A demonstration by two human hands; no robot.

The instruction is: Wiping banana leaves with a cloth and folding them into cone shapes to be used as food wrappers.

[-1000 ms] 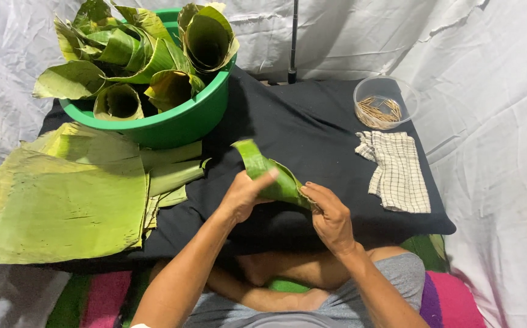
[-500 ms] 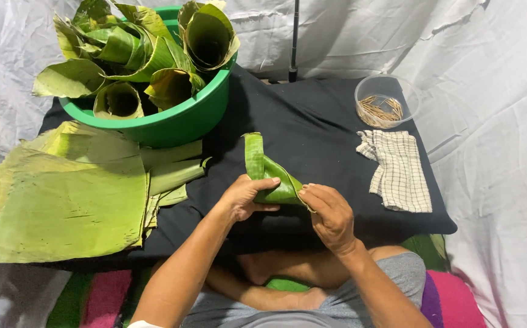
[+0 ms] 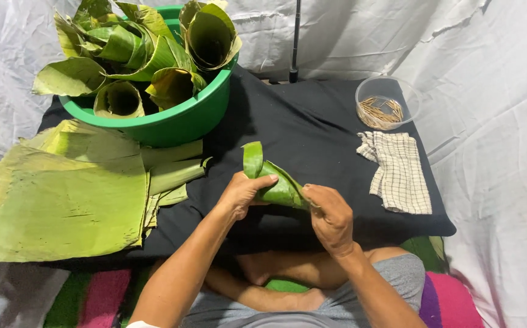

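Observation:
A green banana leaf strip (image 3: 272,179), rolled into a cone shape, is held over the black cloth-covered table (image 3: 312,133). My left hand (image 3: 243,193) grips its left side, thumb on the leaf. My right hand (image 3: 330,218) pinches its lower right end. The strip's free upper end stands up above my left hand.
A green basin (image 3: 172,121) full of rolled leaf cones stands at the back left. Flat banana leaves (image 3: 63,188) lie stacked at the left. A clear bowl of small wooden sticks (image 3: 386,103) and a checked cloth (image 3: 397,170) lie at the right. White sheeting surrounds the table.
The leaf has been rolled tighter and its free end has swung upright. Both hands have shifted slightly toward me and closed in on the cone.

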